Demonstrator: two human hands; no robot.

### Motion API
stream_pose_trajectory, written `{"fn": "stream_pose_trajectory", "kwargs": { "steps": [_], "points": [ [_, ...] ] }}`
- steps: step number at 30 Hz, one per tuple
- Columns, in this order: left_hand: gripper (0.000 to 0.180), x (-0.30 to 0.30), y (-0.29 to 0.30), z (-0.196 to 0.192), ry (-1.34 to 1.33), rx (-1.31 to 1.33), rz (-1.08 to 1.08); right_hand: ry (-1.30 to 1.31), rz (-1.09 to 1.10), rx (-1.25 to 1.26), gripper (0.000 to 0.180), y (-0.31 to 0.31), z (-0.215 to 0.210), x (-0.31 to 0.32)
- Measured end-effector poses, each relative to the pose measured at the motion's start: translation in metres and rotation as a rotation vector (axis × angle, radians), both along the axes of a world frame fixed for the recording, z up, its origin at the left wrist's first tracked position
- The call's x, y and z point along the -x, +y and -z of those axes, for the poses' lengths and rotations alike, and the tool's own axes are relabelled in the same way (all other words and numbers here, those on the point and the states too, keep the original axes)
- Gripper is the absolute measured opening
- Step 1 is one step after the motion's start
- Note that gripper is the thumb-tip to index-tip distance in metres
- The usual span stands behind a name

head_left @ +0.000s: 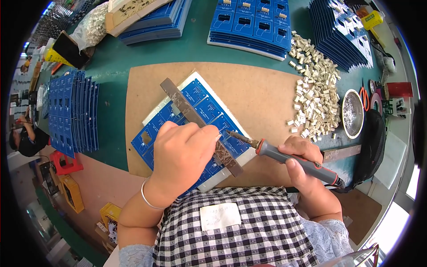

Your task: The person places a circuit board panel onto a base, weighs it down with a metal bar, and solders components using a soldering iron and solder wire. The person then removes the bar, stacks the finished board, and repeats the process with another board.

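Note:
A grey and orange soldering iron (293, 161) is gripped in my right hand (307, 162), its tip slanting left onto a blue circuit board panel (209, 109). Across that panel lies a worn, dark metal bar (184, 101), set diagonally. My left hand (184, 147) is closed in a pinch over the bar, fingertips close to the iron's tip; whatever they pinch is too small to make out. The panel rests tilted on a white backing, on a brown board (267, 84). My left hand hides part of the panel.
Many loose white connectors (316, 84) are heaped at right, beside a metal bowl (352, 113) of solder scraps. Stacks of blue panels stand at left (73, 113), at the back (251, 22) and back right (342, 35). Orange scissors (364, 98) lie past the bowl.

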State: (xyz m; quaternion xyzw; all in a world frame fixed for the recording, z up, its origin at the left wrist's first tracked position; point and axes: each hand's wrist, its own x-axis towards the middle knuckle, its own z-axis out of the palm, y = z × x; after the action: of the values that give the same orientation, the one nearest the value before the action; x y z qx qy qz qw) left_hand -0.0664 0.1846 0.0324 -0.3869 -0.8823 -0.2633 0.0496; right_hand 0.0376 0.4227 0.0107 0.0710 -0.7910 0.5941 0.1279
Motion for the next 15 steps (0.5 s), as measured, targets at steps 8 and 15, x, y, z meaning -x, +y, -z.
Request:
{"fn": "stream_pose_trajectory", "kwargs": {
  "steps": [8,15],
  "points": [
    [0.018,-0.019,-0.005,0.002,-0.293,-0.228,-0.177,0.004,-0.003,0.008,0.021,0.004,-0.001,-0.008],
    [0.023,-0.024,0.008,0.008,-0.104,-0.208,-0.086,0.006,0.07,0.095,0.022,0.015,0.003,-0.03]
  ]
}}
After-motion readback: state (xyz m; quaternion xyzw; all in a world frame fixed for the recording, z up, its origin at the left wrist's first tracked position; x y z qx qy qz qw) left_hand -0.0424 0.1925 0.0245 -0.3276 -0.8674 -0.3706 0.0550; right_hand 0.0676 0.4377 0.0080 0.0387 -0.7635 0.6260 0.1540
